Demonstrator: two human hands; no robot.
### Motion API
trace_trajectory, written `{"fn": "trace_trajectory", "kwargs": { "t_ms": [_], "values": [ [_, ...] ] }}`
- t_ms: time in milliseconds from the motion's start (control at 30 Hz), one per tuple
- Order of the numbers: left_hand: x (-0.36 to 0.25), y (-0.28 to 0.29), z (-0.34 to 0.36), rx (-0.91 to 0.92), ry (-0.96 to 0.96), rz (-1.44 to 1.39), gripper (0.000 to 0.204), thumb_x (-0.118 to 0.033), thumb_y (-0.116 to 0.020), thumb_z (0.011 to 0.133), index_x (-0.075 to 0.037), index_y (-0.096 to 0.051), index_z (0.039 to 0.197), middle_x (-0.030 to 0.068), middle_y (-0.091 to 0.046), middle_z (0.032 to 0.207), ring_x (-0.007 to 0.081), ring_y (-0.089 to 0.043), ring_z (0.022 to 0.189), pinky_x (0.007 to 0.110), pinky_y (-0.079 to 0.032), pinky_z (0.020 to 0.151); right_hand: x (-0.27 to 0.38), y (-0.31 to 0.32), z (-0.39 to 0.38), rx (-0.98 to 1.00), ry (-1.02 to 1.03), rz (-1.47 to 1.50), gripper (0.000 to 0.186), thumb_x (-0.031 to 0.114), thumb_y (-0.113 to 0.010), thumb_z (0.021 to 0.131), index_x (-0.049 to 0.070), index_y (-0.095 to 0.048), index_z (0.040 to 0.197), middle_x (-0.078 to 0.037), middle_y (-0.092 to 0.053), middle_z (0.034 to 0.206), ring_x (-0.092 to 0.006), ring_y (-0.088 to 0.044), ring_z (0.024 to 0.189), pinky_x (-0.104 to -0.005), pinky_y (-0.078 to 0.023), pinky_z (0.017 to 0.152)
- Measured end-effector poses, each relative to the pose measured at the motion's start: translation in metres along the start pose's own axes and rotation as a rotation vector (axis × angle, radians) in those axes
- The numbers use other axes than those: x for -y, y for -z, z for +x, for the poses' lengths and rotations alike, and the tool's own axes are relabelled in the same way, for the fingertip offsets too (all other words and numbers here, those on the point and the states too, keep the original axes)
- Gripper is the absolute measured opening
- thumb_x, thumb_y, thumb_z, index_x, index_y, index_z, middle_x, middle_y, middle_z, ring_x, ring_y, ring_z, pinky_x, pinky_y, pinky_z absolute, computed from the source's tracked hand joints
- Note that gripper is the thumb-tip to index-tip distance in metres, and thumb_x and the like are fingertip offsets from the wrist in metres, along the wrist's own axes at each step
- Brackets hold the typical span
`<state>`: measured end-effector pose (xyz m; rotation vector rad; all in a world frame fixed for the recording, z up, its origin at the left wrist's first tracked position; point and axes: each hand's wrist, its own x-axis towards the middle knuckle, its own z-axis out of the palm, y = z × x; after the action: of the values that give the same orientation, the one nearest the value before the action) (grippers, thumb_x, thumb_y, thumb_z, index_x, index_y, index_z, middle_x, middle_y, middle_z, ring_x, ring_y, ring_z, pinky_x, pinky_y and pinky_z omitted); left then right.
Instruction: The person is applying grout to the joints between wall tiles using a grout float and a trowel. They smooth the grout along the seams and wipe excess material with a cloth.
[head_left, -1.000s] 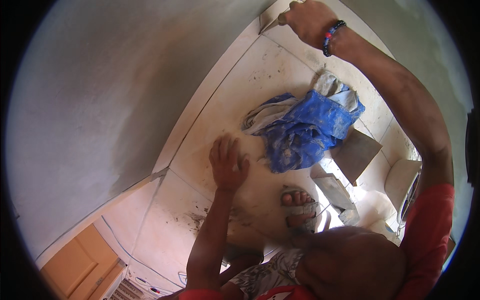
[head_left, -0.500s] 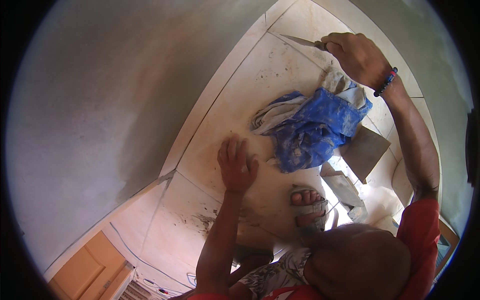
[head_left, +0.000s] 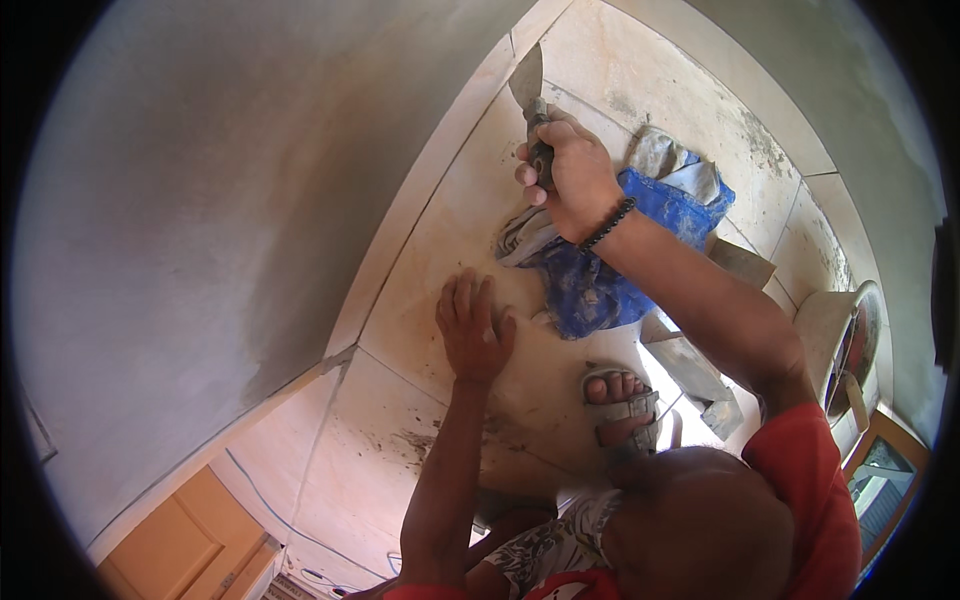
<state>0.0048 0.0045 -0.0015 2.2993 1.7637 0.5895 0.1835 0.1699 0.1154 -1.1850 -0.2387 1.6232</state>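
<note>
My right hand (head_left: 575,175) is wrapped round the dark handle of a small trowel (head_left: 528,80). Its grey metal blade points away from me, at the seam between the tiled floor and the skirting along the left wall. Lower down, my left hand (head_left: 472,330) rests palm down on the pale floor tile (head_left: 425,285), fingers spread and holding nothing. Between and to the right of my hands lies a crumpled, dusty blue cloth (head_left: 600,290) with whitish parts; my right forearm partly covers it.
Grey flat pieces (head_left: 740,262) lie beyond my forearm. A round dirty bucket (head_left: 825,325) stands by the right wall. My sandalled foot (head_left: 620,400) is close to the cloth. Dark crumbs (head_left: 415,440) dot the floor; a thin cable (head_left: 285,515) runs near a wooden door (head_left: 170,535).
My right hand has swung left and nearer with the trowel, turning the blade toward the far left skirting. My left hand has stayed on the floor. More of the bucket now shows.
</note>
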Motion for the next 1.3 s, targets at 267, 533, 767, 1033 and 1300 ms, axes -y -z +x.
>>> {"fn": "trace_trajectory", "kwargs": {
  "t_ms": [267,533,767,1033,1300],
  "values": [
    [-0.001,0.001,0.001,0.023,0.013,0.006,0.051,-0.032,-0.061,0.084,-0.007,-0.051,0.128,0.0154,-0.043,0.139,0.0404,-0.038,0.128,0.055,-0.033,0.103,-0.007,-0.016,0.03,-0.08,0.102,0.098,0.029,0.012,-0.046,0.091,0.012,-0.05,0.12,-0.006,-0.049,0.08,-0.0105,-0.044,0.052,-0.0217,-0.03,0.039],
    [0.001,0.002,0.0,0.012,0.019,-0.003,0.051,-0.032,-0.062,0.084,-0.007,-0.052,0.127,0.0156,-0.043,0.139,0.0409,-0.038,0.128,0.055,-0.032,0.103,-0.003,-0.031,0.014,-0.021,0.082,0.137,0.045,0.015,-0.045,0.093,0.011,-0.041,0.138,-0.003,-0.047,0.075,-0.0101,-0.042,0.049,-0.0232,-0.028,0.038],
    [-0.001,0.001,0.002,0.021,0.018,-0.011,0.051,-0.031,-0.062,0.083,-0.007,-0.052,0.128,0.0159,-0.044,0.139,0.0409,-0.039,0.126,0.055,-0.033,0.103,0.008,-0.014,0.047,-0.097,0.027,0.148,0.013,0.014,-0.045,0.095,0.01,-0.05,0.106,-0.007,-0.049,0.081,-0.0099,-0.041,0.052,-0.0207,-0.025,0.039],
    [0.0,-0.001,0.001,-0.026,0.023,-0.038,0.049,-0.03,-0.062,0.083,-0.008,-0.055,0.125,0.0154,-0.045,0.138,0.0409,-0.04,0.126,0.055,-0.034,0.102,0.014,-0.018,0.028,-0.029,0.027,0.046,0.014,0.015,-0.044,0.097,0.008,-0.049,0.107,-0.007,-0.049,0.081,-0.0093,-0.04,0.051,-0.0205,-0.025,0.038],
    [0.0,0.004,0.001,0.012,0.036,-0.026,0.05,-0.029,-0.063,0.082,-0.007,-0.054,0.126,0.0153,-0.044,0.139,0.04,-0.039,0.127,0.054,-0.032,0.104,0.028,-0.013,0.015,0.068,0.0,0.106,0.01,0.016,-0.042,0.098,0.008,-0.046,0.103,-0.007,-0.05,0.082,-0.0075,-0.038,0.05,-0.0188,-0.023,0.037]
  ]
}}
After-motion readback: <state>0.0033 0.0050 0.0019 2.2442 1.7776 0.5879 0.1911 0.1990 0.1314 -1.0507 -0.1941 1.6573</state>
